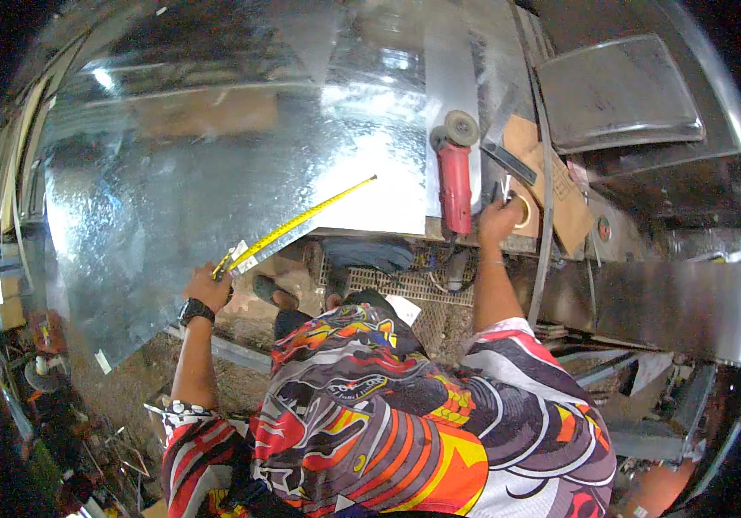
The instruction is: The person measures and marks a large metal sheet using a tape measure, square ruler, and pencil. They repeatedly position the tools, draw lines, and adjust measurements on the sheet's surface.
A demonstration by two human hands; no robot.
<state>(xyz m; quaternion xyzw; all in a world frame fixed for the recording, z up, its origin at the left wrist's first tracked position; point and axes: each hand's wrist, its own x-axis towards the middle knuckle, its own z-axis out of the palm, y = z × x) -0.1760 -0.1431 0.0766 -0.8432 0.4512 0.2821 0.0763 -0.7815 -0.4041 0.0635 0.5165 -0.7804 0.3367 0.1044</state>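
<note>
My left hand [208, 288], with a watch on its wrist, is closed on a tape measure [222, 268] at the near edge of a shiny metal sheet [172, 207]. The yellow tape blade [305, 216] stretches from it across the sheet, up and to the right. On the right, my right hand [498, 221] is closed beside a roll of tape [521, 210]. Slim dark and silver items show at its fingertips; whether they are in its grip is hard to make out. A red angle grinder [454, 173] lies just left of this hand, disc end away from me.
Brown cardboard [564, 203] lies right of my right hand, under a long metal strip [546, 207]. A dark metal bar [508, 162] rests beyond the tape roll. At the far right is a grey metal panel [621, 91]. Below the sheet's edge is a plastic grate [370, 281].
</note>
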